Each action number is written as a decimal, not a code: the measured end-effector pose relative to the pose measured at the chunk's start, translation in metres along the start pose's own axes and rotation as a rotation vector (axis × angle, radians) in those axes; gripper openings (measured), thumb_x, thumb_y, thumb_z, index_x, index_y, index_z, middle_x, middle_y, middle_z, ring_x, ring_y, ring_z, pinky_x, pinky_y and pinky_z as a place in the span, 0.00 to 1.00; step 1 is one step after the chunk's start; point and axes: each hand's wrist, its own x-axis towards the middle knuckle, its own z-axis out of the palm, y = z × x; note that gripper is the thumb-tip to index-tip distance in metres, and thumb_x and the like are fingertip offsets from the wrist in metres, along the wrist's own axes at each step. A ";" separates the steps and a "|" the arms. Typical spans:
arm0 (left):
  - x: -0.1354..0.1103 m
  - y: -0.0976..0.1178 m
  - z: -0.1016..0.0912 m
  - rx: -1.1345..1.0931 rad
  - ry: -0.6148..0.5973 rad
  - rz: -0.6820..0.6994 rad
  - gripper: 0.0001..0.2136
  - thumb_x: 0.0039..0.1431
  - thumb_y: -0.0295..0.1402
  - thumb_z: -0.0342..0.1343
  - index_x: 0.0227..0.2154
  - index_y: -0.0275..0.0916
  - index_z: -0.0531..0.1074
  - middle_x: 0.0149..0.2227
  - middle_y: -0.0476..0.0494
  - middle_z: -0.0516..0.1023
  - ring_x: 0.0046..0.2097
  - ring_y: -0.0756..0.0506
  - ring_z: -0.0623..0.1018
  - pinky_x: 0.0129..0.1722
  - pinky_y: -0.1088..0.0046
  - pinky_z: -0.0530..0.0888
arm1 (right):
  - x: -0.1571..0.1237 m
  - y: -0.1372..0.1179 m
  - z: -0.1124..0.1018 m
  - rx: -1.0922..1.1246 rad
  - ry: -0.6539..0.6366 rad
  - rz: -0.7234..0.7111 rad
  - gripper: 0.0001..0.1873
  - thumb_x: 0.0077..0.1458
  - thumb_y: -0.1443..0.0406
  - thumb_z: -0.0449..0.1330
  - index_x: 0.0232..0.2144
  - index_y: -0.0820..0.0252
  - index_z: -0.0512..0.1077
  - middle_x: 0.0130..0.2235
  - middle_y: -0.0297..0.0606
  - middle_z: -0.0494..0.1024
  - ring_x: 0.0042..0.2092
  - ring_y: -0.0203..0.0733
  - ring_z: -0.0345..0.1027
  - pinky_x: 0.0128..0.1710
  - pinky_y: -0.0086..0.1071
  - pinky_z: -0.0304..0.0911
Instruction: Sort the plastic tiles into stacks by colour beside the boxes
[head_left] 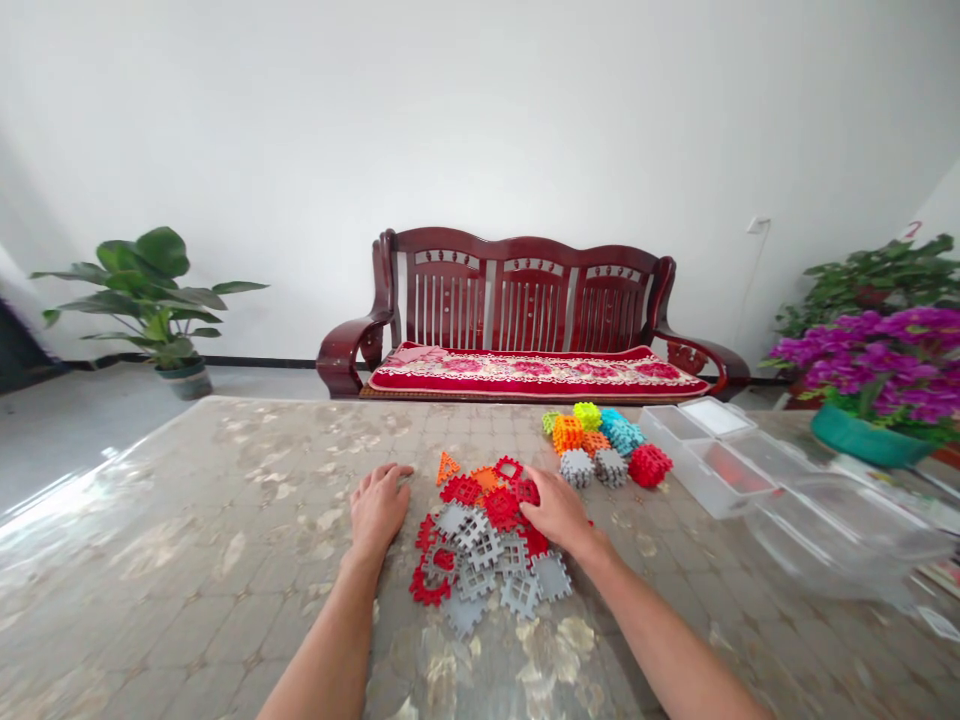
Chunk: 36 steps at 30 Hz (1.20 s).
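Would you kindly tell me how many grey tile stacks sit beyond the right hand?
2: one grey stack nearer the right hand, the other grey stack beside the red stack.

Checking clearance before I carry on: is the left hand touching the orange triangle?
Apart. The head view shows a plain strip of bare tabletop between the left hand and the orange triangle.

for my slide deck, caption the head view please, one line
Right hand at piled interlocking plastic tiles, left hand beside them.
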 end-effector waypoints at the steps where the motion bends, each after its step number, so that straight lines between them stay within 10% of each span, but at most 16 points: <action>1: 0.000 0.000 0.000 -0.001 0.000 0.002 0.20 0.60 0.31 0.46 0.50 0.47 0.75 0.59 0.43 0.73 0.59 0.38 0.70 0.56 0.57 0.65 | 0.001 0.000 0.000 0.004 -0.003 -0.021 0.34 0.49 0.66 0.59 0.60 0.59 0.66 0.56 0.43 0.75 0.55 0.49 0.68 0.58 0.40 0.59; 15: 0.000 0.000 0.000 0.008 -0.006 0.000 0.19 0.61 0.33 0.45 0.51 0.48 0.75 0.59 0.43 0.73 0.59 0.38 0.70 0.56 0.58 0.65 | -0.004 0.031 0.000 0.224 0.049 -0.110 0.36 0.42 0.75 0.57 0.57 0.59 0.69 0.56 0.44 0.75 0.58 0.46 0.67 0.60 0.40 0.58; 29: 0.000 0.000 0.000 0.009 -0.009 -0.002 0.20 0.61 0.32 0.44 0.51 0.48 0.75 0.60 0.43 0.72 0.60 0.38 0.69 0.56 0.57 0.65 | -0.018 0.007 0.009 -0.102 0.224 0.083 0.28 0.50 0.66 0.61 0.55 0.59 0.70 0.47 0.49 0.79 0.49 0.53 0.71 0.51 0.41 0.63; 36: 0.000 -0.001 0.000 0.006 0.003 0.005 0.19 0.60 0.32 0.45 0.51 0.48 0.75 0.59 0.44 0.73 0.59 0.38 0.70 0.56 0.58 0.65 | -0.020 0.008 0.006 0.103 0.278 0.096 0.33 0.46 0.68 0.61 0.57 0.58 0.68 0.49 0.44 0.78 0.50 0.49 0.72 0.53 0.40 0.64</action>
